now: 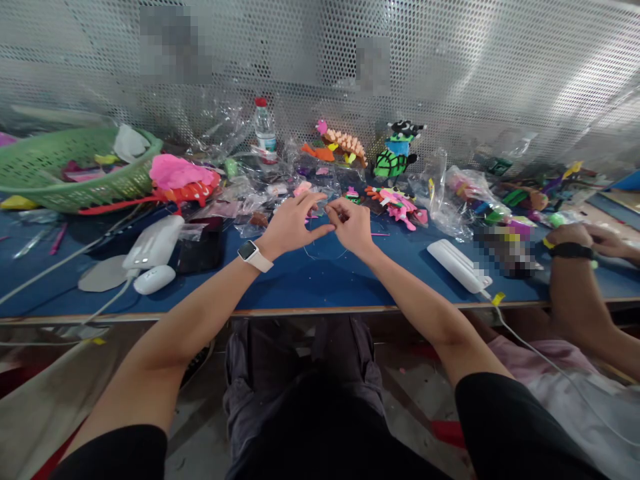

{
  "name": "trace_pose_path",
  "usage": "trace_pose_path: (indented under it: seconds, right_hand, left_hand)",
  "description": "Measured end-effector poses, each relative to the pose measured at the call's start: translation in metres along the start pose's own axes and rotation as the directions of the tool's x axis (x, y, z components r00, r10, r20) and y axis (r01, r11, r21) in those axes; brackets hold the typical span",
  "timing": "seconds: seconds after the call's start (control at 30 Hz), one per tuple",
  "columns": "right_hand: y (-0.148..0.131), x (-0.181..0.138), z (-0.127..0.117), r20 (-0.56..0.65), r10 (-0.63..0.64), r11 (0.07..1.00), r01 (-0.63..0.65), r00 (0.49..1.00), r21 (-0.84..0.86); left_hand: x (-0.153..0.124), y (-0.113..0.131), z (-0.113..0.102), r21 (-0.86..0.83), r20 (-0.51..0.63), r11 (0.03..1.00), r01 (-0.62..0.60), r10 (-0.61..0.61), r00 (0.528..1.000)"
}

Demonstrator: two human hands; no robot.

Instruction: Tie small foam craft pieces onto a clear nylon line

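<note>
My left hand [294, 223], with a pale-banded watch on its wrist, is held above the blue table [320, 287]. Its fingers and thumb are apart, and the thumb tip meets my right hand. Curled into a pinch, my right hand [351, 223] hides whatever its fingertips hold. A fine, pale thread [310, 252] seems to hang beneath the hands. Just right of my right hand, a thin pink stick [381, 234] lies on the table. Behind the hands are clear plastic bags and a pink figure [399, 205] made of modelling clay.
At left stand a green basket [125, 183], a red and pink clay figure [183, 177], a power strip [155, 240] and a white mouse [155, 279]. Farther back are a bottle [265, 133] and a green clay turtle [393, 160]. A white device [457, 265] and another person's hands [570, 237] are right.
</note>
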State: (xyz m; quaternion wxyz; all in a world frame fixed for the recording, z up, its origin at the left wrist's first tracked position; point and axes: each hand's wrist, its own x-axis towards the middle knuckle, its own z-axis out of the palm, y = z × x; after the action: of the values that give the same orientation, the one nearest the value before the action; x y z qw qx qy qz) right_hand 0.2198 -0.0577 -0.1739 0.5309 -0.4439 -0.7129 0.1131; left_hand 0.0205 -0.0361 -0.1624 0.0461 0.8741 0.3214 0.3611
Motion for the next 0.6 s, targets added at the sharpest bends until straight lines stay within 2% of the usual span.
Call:
trace_pose_path:
  seconds: [0.17, 0.27, 0.4, 0.6]
  right_hand:
    - [0.001, 0.000, 0.002, -0.002, -0.001, 1.000, 0.000, 1.000, -0.015]
    - [0.002, 0.001, 0.000, -0.012, -0.009, 0.999, 0.009, 1.000, -0.032]
    - [0.003, 0.003, -0.004, -0.007, -0.002, 1.000, 0.002, 1.000, -0.012]
    - [0.004, 0.007, -0.007, 0.034, 0.005, 1.000, -0.006, 0.999, 0.014]
  left_hand:
    - [0.000, 0.005, -0.001, -0.154, -0.023, 0.987, 0.038, -0.042, 0.999]
    - [0.000, 0.003, 0.000, -0.202, -0.029, 0.979, 0.016, -0.022, 0.999]
    - [0.001, -0.005, -0.004, -0.142, -0.022, 0.989, -0.038, 0.036, 0.999]
    - [0.000, -0.015, -0.011, 0.023, 0.018, 1.000, -0.020, 0.019, 1.000]
